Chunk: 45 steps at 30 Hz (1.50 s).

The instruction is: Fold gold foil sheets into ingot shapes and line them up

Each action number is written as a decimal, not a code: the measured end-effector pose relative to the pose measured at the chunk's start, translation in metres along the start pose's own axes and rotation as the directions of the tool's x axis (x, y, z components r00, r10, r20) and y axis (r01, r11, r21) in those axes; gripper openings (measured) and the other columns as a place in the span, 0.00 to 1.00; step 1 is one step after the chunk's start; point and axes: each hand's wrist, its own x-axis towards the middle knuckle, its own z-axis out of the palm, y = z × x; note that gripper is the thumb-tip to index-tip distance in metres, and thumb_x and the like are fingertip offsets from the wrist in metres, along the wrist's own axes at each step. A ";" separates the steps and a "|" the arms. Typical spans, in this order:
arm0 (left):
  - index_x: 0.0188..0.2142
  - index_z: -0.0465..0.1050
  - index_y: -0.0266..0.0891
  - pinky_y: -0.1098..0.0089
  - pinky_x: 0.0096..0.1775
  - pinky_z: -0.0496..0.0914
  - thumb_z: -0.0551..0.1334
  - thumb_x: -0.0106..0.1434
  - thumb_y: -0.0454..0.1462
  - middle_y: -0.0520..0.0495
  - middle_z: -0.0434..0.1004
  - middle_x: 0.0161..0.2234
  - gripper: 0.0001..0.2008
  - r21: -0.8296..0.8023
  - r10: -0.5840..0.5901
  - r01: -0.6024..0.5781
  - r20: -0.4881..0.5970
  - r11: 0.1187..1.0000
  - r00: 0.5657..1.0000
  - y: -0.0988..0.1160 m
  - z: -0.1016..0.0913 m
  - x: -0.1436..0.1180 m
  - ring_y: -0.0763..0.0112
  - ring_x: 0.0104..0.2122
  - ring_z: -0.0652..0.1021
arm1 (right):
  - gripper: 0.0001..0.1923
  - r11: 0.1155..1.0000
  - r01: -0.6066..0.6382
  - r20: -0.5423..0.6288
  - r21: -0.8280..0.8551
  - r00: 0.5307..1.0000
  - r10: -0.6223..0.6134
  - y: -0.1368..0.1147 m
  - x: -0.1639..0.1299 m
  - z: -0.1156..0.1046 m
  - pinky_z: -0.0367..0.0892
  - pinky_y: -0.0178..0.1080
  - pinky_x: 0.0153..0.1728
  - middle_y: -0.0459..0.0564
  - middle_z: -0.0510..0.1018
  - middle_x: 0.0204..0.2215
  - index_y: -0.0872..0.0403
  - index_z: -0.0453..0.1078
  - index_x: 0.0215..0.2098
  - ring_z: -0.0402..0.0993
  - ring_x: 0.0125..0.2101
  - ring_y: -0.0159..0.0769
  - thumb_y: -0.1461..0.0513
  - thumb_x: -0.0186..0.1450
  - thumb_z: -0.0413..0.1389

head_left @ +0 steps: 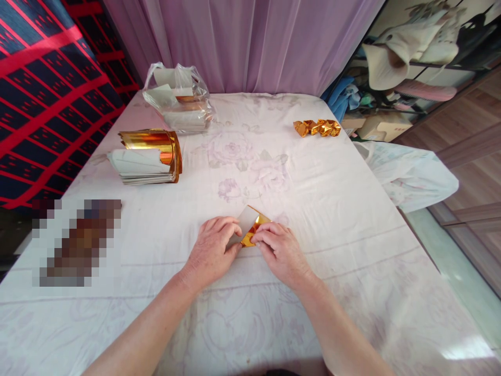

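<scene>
Single head-worn view, looking forward and steeply down from above the near edge of the table (321, 172). The left hand (213, 250) and right hand (279, 250) are lying close below the lens; the curtain (250, 42) is closing the far end.

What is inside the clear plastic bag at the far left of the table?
The plastic bag holds a stack of pale paper sheets with some gold foil showing. How many sheets, and what lies beneath them, cannot be seen.

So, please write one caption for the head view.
Both hands fold a gold foil paper sheet on the floral white tablecloth.
</scene>
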 end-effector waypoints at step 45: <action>0.36 0.70 0.44 0.54 0.55 0.64 0.62 0.59 0.27 0.49 0.74 0.52 0.10 -0.015 0.006 -0.005 0.041 1.000 0.999 -0.001 -0.003 0.001 0.60 0.53 0.71 | 0.07 0.993 -0.119 0.004 0.016 0.993 0.119 -0.007 0.005 0.003 0.61 0.42 0.41 0.46 0.78 0.36 0.49 0.75 0.34 0.73 0.40 0.38 0.67 0.63 0.59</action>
